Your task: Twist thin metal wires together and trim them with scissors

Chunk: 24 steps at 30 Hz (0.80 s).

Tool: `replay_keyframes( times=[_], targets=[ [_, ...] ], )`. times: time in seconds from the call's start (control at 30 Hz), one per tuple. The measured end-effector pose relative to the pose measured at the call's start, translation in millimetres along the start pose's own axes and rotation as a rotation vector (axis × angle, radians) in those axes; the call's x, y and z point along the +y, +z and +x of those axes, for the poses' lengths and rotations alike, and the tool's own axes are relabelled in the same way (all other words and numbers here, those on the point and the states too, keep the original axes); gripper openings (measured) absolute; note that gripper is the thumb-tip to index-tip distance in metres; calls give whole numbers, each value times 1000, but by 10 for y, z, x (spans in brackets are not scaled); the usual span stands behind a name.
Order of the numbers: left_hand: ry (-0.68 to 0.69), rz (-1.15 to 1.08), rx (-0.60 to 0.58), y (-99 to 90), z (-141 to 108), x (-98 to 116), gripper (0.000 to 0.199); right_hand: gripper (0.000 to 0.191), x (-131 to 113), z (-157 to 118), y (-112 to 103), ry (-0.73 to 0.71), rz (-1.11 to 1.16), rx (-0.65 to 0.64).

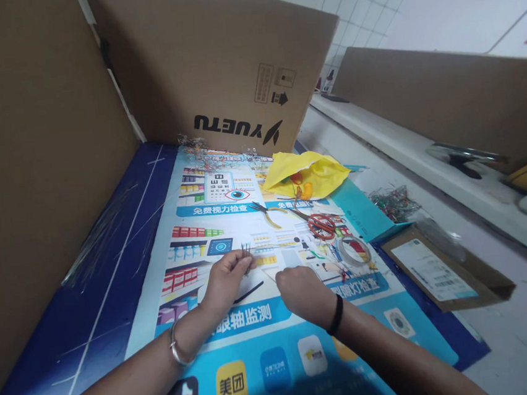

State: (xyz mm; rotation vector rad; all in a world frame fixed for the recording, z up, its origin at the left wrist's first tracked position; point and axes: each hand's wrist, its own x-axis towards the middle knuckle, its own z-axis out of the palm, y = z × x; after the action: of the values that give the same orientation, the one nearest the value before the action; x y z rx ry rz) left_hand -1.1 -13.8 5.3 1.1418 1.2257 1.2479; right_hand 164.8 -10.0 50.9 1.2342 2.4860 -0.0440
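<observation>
My left hand (225, 280) is closed in a pinch around a small cluster of thin dark wires (247, 255), whose ends stick up past the fingertips. A short way to its right, my right hand (303, 294) is curled shut above the printed poster sheet (277, 339); whatever its fingers hold is hidden. A faint thin line runs between the hands, too fine to name. Beyond them lie pliers (272, 219) with yellow handles and red-handled scissors (321, 226). A clear ring-shaped roll (355, 251) rests to the right among small coloured bits.
A yellow bag (321, 170) lies behind the scissors, gaping toward me. Tangled wire (392, 204) sits at right, with more clippings (196, 151) at the back. Cardboard panels (212, 53) stand behind and left, near loose wire strands (99, 238). A labelled cardboard box (485, 275) lies at right.
</observation>
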Motion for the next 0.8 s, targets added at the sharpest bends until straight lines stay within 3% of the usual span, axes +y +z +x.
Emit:
replay_keyframes(
  times=[0.27,0.43,0.57,0.8],
  targets=[
    [-6,-41,-8,-4,12,-5,19,18,120,2,9,17,-15,-11],
    [-66,-34,6,-11,8,-54,21,20,596,-245,-52,189,112,44],
    [-118,-30,24,-12,17,-76,27,18,933,-512,61,314,233,78],
    [-168,-13,29,-11,11,-36,30,12,845,-557,362,334,198,68]
  ],
)
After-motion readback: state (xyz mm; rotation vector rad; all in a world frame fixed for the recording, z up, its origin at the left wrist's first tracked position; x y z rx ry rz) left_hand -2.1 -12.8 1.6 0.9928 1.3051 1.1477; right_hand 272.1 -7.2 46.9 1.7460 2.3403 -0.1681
